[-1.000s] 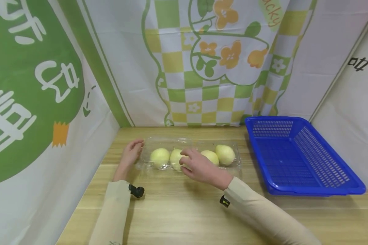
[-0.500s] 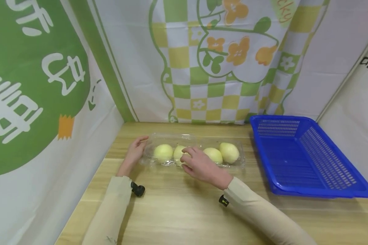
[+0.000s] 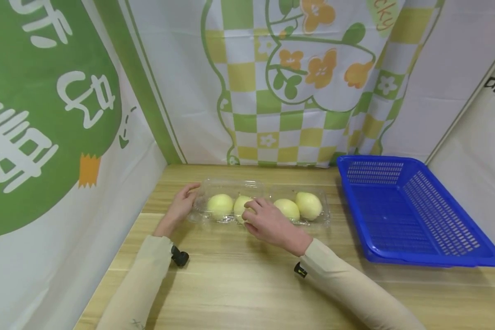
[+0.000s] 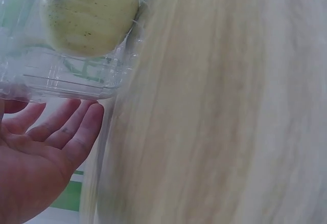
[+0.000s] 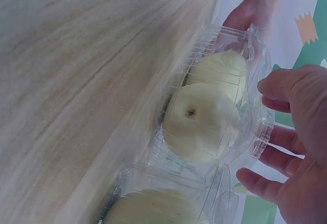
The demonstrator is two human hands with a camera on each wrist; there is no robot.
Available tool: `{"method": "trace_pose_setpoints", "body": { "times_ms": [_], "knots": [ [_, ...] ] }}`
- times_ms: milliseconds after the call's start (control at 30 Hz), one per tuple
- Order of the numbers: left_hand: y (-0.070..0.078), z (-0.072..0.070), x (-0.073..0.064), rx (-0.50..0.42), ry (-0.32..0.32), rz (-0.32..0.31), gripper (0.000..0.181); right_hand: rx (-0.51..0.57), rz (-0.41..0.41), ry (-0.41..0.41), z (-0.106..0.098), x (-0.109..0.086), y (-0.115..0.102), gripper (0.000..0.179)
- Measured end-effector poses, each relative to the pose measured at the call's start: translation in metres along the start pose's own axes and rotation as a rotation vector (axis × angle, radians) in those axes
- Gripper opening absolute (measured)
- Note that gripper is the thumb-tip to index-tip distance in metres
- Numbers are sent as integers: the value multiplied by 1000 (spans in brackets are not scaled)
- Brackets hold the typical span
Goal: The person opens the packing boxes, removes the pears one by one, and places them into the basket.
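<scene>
Two clear plastic clamshell boxes stand end to end, each with two pale yellow pears inside. My left hand (image 3: 184,200) lies against the outer end of the left box (image 3: 231,185), its fingertips right at the plastic edge in the left wrist view; those fingers are straight to lightly bent. A pear (image 4: 89,17) shows through the plastic above them. My right hand (image 3: 268,224) is over the front of the left box near its inner end, partly hiding a pear (image 3: 241,205). In the right wrist view its spread, bent fingers (image 5: 283,162) reach the box rim. The right box (image 3: 278,191) sits beside it.
A blue plastic basket (image 3: 367,238) with slotted walls stands on the right of the wooden table (image 3: 231,284). Printed curtains (image 3: 296,137) hang behind the table and along both sides. A small black device (image 3: 180,257) sits at my left wrist.
The view has shifted slightly, so the basket and boxes appear a little to the right. Both hands keep their places at the left box; the left forearm has swung slightly outward.
</scene>
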State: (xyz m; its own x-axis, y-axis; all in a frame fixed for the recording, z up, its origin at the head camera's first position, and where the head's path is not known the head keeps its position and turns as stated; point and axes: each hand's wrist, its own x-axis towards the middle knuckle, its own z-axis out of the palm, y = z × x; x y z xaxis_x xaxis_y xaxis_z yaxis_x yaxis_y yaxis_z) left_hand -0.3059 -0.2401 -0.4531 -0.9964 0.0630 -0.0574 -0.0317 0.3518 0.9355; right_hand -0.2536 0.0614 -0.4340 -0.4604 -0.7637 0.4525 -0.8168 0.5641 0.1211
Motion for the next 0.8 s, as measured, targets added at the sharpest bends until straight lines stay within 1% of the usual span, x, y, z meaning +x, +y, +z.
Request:
{"method": "trace_pose_setpoints", "body": {
  "times_ms": [100,267,333,467,567,667,733,800],
  "knots": [
    [-10,-2,4,24,-7,22,47,-31,-6,-14,1,1,-2,8],
    [-13,-7,3,57,-36,21,48,-111,-23,-41,1,3,-8,9],
    [-14,-8,2,80,-35,15,48,-146,-37,-44,0,6,-11,6],
    [-15,-7,2,128,-25,29,46,-214,-61,-39,-2,8,-16,8],
    [-14,-4,4,123,-36,49,47,-267,-59,-75,-2,8,-19,12],
    [-13,-3,5,103,-46,52,48,-307,-51,-117,-3,8,-21,20],
    [-13,-3,6,92,-43,43,48,-322,-45,-130,-2,7,-23,24],
    [-14,-3,7,62,-46,38,48,-337,-45,-125,-2,7,-25,27]
  ]
}}
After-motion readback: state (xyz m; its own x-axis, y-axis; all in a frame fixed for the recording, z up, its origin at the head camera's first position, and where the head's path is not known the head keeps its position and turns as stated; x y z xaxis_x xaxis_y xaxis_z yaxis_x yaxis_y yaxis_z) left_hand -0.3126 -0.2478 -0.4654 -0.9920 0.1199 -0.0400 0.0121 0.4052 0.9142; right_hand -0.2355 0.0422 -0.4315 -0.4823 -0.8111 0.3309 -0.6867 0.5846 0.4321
